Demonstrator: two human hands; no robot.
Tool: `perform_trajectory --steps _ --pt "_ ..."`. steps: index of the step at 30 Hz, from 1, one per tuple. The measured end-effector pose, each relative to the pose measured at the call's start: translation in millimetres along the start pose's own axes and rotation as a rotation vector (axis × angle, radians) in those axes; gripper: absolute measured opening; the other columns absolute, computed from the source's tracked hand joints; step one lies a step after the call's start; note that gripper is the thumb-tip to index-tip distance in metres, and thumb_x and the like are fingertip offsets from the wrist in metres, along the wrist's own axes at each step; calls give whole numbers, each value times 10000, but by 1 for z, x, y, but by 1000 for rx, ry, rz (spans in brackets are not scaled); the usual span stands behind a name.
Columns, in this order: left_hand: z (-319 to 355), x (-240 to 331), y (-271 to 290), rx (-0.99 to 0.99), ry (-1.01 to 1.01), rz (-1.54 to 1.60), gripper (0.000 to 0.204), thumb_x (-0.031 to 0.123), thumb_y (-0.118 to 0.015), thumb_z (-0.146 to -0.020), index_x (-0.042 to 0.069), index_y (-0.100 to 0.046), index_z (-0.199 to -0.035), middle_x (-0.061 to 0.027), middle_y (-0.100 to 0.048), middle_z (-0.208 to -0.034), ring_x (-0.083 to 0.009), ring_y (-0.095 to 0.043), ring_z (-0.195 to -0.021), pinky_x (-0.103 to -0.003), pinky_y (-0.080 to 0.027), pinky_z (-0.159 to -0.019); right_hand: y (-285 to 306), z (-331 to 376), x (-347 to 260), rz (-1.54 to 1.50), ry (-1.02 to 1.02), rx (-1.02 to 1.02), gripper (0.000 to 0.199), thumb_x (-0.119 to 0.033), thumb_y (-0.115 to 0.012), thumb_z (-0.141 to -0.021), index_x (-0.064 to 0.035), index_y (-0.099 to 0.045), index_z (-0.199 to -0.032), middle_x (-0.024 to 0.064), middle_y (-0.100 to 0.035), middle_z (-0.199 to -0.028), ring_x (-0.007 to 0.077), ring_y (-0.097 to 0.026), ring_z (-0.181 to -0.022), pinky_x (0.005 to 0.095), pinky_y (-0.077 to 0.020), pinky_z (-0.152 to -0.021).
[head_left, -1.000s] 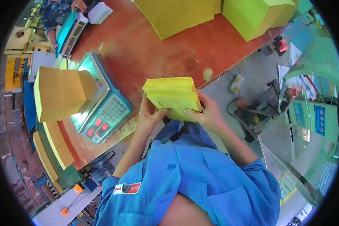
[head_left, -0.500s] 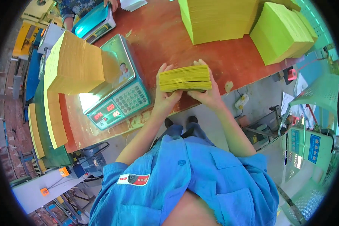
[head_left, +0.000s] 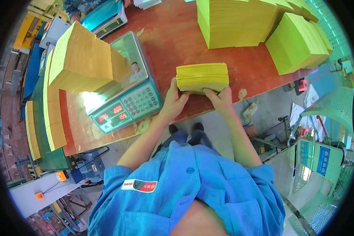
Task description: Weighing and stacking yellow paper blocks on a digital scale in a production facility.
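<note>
Between my two hands is a stack of yellow paper, its layered edges turned toward me, at the front part of the red table. My left hand grips its near left corner, thumb at the lower edge. At the near right corner my right hand holds it the same way, thumb pressed on the front; the fingers behind are mostly hidden. Left of my hands stands a green digital scale with red lit digits, bearing a tall block of yellow-orange paper.
Large stacks of yellow paper and a separate greenish-yellow stack stand at the back right. Another scale is at the far left, beside a person's patterned sleeve. Long paper strips lie left. Green perforated machinery is at right.
The stack has tilted so more of its near face shows, and my fingers have slid down from its upper sides to the near lower corners. The view has shifted slightly.
</note>
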State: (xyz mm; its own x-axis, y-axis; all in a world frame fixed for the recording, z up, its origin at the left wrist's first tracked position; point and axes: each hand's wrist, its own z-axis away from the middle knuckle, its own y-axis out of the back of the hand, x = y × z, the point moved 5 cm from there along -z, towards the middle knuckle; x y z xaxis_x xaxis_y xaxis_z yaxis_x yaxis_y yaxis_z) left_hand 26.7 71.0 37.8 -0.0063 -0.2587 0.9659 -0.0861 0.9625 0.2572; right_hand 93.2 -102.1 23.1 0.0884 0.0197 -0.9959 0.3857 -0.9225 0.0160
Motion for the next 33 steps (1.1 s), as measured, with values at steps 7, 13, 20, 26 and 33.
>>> perform_trajectory --steps 7,13,20,26,33 --pt "4 3 5 58 -36 -12 385 52 -602 -843 -5 -491 -1207 -159 -605 -1113 -244 -587 -1100 -355 -459 -936 12 14 -7 283 41 92 600 -132 -724 -800 -4 -426 -1305 120 -580 -1195 206 -559 -1126 341 -437 -967" --pt "28 66 40 40 144 224 376 145 -638 -870 -18 -527 -1190 -127 -638 -1086 -191 -603 -1015 -341 -480 -889 -2 4 -70 9 -127 -71 487 -120 -520 -921 25 -408 -1372 142 -537 -1290 200 -542 -1152 351 -432 -991" --pt "92 182 181 238 33 462 487 151 -666 -873 -8 -512 -1307 -89 -612 -1219 -142 -589 -1095 -315 -457 -968 -105 -34 -216 -403 -70 -464 501 -200 -563 -928 54 -445 -1343 120 -559 -1264 189 -561 -1136 329 -461 -946" --pt "74 229 357 421 -69 191 328 313 -716 -850 46 -658 -1033 -43 -698 -887 -120 -668 -767 -273 -537 -770 -249 -121 -300 -263 17 -584 334 -349 -651 -900 -28 -616 -983 41 -651 -833 105 -596 -680 249 -471 -586" --pt "32 166 430 380 207 267 270 384 -728 -831 128 -658 -879 20 -670 -770 -86 -602 -619 -243 -405 -529 -306 -164 -275 -57 -147 -487 349 -420 -696 -854 -75 -638 -845 30 -651 -733 117 -583 -605 250 -428 -513"
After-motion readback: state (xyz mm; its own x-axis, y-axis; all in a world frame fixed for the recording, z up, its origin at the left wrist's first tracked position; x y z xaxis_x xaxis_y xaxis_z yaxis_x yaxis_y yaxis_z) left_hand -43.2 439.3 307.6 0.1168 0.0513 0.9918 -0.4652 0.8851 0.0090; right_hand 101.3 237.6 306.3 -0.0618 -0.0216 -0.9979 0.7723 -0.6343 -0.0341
